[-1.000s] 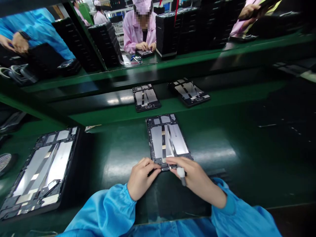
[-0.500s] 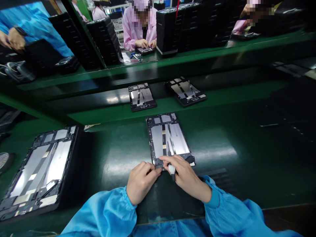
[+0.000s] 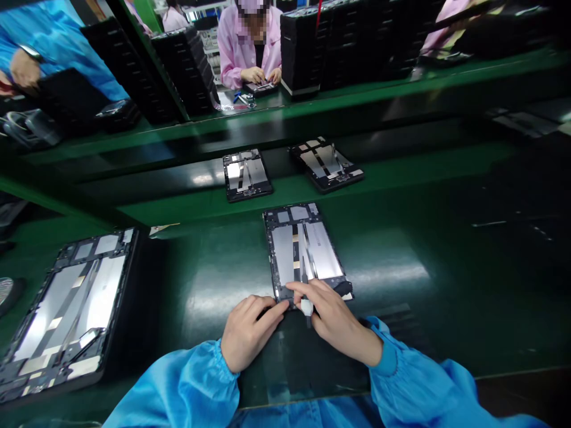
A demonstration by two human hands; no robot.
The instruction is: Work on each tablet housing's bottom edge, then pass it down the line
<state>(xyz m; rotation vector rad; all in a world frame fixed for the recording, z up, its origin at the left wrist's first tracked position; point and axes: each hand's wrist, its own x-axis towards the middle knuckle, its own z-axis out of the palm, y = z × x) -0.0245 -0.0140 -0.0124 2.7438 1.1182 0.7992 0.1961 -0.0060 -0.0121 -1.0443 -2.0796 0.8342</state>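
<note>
An opened tablet (image 3: 328, 252) lies on the green bench, its silver inside and dark ribbon strips facing up. My left hand (image 3: 250, 330) is at its near left corner, thumb and fingers closed against the edge. Bent over the near edge is my right hand (image 3: 336, 321), its fingers curled around a slim dark tool with a white wrap (image 3: 307, 307), which looks like tweezers. The tool's thin end points away from me over the tablet. My right index fingertip rests near the tablet's lower left part. What lies under my fingertips is hidden.
A stack of opened tablets (image 3: 74, 297) stands at the left. Two more opened tablets, one left (image 3: 247, 174) and one right (image 3: 328, 163), lie farther back. Beyond a green rail (image 3: 250, 119), tall black stacks (image 3: 303, 53) flank a person in pink (image 3: 227, 47). Another person in blue (image 3: 66, 41) is upper left.
My left hand has shifted slightly left and its fingers have straightened a little at the tablet's corner. The tool in my right hand has tilted slightly. The two tablets behind have slid left.
</note>
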